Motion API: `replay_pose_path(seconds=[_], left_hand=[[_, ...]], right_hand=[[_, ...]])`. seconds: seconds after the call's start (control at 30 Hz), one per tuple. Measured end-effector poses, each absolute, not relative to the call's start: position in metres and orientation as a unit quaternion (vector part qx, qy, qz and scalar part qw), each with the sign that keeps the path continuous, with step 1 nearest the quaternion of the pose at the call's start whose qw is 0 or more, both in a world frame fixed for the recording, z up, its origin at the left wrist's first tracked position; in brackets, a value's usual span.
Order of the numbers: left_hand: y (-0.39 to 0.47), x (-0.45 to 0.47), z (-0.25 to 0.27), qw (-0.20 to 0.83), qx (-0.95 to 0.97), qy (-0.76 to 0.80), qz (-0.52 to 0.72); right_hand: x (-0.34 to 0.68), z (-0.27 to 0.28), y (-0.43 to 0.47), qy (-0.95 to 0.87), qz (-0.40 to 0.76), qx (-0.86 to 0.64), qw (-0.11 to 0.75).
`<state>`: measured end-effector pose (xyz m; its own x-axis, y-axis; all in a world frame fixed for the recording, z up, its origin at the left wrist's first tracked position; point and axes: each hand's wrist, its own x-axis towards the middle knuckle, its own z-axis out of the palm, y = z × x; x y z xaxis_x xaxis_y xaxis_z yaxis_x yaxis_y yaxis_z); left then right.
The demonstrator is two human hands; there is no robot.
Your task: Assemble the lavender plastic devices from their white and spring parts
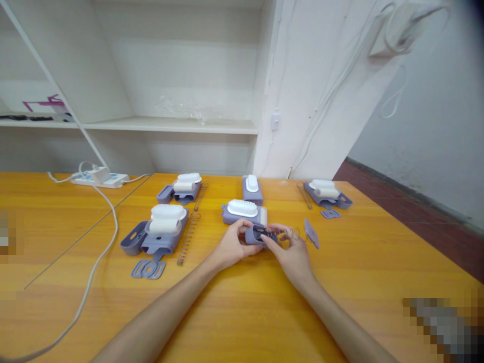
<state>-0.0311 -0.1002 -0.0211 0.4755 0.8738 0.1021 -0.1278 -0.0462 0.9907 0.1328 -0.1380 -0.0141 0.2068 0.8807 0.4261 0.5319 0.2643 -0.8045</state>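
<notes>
My left hand (231,246) is closed around a hollow grey-purple plastic cap (250,236), its opening turned toward my right hand. My right hand (295,254) is closed on a metal coil spring (296,234); its thumb and fingers press at the cap's opening, and loose coils stick out to the right. How the spring's end sits inside the cap is partly hidden by the fingers. By the spring's far end, a flat grey-purple plate (311,234) stands tilted. Just behind my hands lies a grey-purple case with a white bristled brush (242,207) on top.
At left are a larger case set (162,234), a loose spring (188,239) and flat plates (148,269). More sets stand farther back: left (188,187), middle (252,190) and right (325,192). A power strip (100,177) trails a white cable (113,227) along the left.
</notes>
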Motion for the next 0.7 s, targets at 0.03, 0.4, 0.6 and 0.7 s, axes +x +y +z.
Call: replay_pose_path(seconds=[0.03, 0.4, 0.6, 0.7], left_hand=[[-0.101, -0.031, -0.020, 0.617, 0.595, 0.314, 0.407], [-0.097, -0.040, -0.019, 0.644, 0.548, 0.275, 0.458], [-0.093, -0.041, -0.023, 0.697, 0.415, 0.268, 0.520], [-0.092, -0.040, -0.020, 0.710, 0.360, 0.285, 0.534]], right_hand=[[0.133, -0.014, -0.138, -0.612, 0.163, -0.576, 0.517], [0.136, -0.018, -0.139, -0.701, 0.217, -0.507, 0.452], [0.145, -0.022, -0.134, -0.789, 0.042, -0.518, 0.327], [0.146, -0.024, -0.129, -0.811, -0.035, -0.534, 0.237]])
